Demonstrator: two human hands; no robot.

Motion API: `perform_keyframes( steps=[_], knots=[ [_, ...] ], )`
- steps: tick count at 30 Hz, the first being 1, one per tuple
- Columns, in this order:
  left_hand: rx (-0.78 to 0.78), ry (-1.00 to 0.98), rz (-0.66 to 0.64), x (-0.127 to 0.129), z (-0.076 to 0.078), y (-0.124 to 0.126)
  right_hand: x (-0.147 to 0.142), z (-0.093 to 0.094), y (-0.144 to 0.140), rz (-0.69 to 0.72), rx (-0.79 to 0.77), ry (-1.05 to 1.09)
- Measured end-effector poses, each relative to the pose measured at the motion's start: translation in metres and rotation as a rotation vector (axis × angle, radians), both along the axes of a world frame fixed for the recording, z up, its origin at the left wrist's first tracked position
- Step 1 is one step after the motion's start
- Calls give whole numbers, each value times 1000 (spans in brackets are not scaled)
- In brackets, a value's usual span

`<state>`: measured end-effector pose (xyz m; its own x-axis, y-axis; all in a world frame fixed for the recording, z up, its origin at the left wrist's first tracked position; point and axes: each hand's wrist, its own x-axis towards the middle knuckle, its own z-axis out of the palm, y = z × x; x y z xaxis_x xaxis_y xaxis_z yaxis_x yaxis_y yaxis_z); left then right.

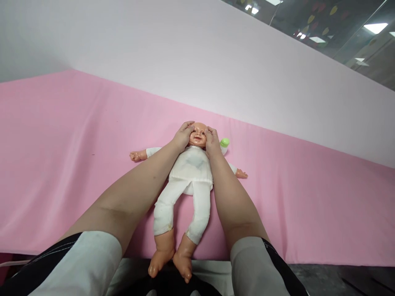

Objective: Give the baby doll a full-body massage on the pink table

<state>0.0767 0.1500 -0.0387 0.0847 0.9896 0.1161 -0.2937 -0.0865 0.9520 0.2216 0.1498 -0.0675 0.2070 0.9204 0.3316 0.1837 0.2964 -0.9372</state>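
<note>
A baby doll in a white cloth top and trousers lies on its back, its head away from me and its feet over the near edge. My left hand cups the left side of its head, fingers curved along the temple. On the opposite side, my right hand holds the head in the same way, fingertips near the brow. The doll's smiling face shows between both hands, while its ears are hidden. Its arms stretch out sideways, partly behind my forearms.
Beside my right hand stands a small bottle with a green cap, its lower part partly hidden. A pink sheet covers the bed surface. Behind it rises a pale wall, with glass panes at upper right.
</note>
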Motion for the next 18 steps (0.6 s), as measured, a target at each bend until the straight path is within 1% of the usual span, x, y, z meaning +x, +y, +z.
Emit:
perform_keyframes(
  steps=[2,4,7,9,11,14,16,18],
  knots=[
    [15,48,18,-1,0,-1,1,2,-2,-7,4,-28],
    [87,164,76,-3,1,-6,3,7,-9,-29,8,-91],
    [262,469,261,-8,3,-18,3,15,-24,-99,2,-230],
    [351,687,380,-12,5,-29,2,21,-37,-164,-14,-320],
    [408,858,428,-15,7,-41,1,24,-50,-203,-38,-420],
    [475,1023,380,-23,5,-57,3,28,-67,-172,-78,-582],
    [492,1074,315,-29,3,-64,5,29,-77,-130,-99,-638],
    [493,1077,248,-36,2,-67,7,30,-83,-91,-109,-634]
  ],
)
